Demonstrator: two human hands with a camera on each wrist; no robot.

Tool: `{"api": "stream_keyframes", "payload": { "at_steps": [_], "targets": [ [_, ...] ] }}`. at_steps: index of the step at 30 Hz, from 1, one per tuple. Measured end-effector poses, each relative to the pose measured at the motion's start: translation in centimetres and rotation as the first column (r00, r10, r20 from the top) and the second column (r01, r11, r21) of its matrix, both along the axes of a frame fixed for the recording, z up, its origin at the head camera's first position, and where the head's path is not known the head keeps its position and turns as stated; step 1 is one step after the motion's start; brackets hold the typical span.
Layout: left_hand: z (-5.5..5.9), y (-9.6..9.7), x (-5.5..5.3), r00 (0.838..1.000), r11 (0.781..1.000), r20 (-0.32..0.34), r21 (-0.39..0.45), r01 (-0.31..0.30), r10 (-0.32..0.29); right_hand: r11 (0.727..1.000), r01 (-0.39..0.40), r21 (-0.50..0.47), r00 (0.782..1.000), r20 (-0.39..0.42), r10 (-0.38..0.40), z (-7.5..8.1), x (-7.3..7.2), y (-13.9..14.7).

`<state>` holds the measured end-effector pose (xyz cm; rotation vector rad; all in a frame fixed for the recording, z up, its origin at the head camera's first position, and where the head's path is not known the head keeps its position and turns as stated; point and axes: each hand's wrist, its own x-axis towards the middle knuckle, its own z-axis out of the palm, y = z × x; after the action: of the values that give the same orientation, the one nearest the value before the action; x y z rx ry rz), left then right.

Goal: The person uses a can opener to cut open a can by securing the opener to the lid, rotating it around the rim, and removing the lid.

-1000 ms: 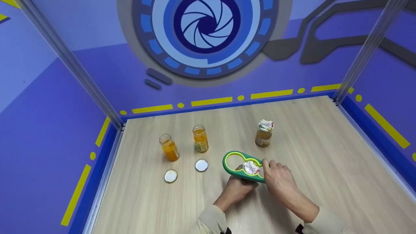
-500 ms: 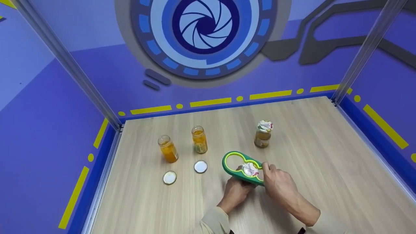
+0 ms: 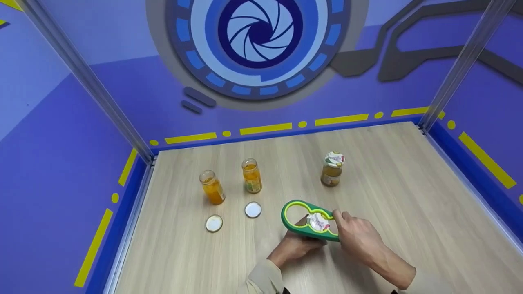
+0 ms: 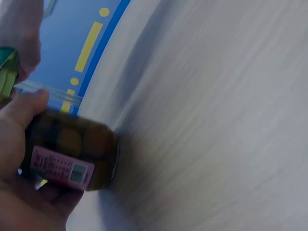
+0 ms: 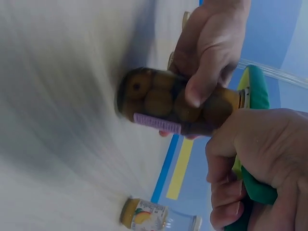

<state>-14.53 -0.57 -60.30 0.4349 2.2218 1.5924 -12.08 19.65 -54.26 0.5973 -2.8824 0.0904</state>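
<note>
Green opener (image 3: 312, 234) has come slightly nearer than before. The right hand (image 3: 361, 239) curls its fingers round one end; the left hand (image 3: 296, 247) grips the held jar (image 5: 159, 102) directly below the opener, jar's long axis crossing opener's. Beyond opener stands one capped jar (image 3: 331, 175).

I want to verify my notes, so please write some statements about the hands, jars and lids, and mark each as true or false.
1. The left hand holds a dark jar. True.
2. The other hand touches nothing. False: the right hand grips the green opener.
3. The green opener surrounds the dark jar's lid. True.
4. All standing jars are closed. False: both orange jars stand open.
5. Two loose lids lie on the near side of the orange jars. True.
6. No standing jar has a lid. False: the brown jar has its printed lid on.
</note>
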Motion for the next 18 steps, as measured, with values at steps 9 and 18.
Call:
{"api": "stream_keyframes", "payload": {
  "at_steps": [9, 18],
  "targets": [
    [-0.4, -1.7, -0.5, 0.949, 0.947, -0.018, 0.068, 0.315, -0.314, 0.988, -0.157, -0.005, 0.987, 0.029, 0.157, -0.1, 0.3, 1.5],
    [0.6, -3.0, 0.3, 0.870, 0.891, 0.196, 0.054, 0.451, -0.452, 0.927, -0.362, -0.099, 0.921, 0.112, 0.372, 0.1, 0.4, 2.4]
  ]
}}
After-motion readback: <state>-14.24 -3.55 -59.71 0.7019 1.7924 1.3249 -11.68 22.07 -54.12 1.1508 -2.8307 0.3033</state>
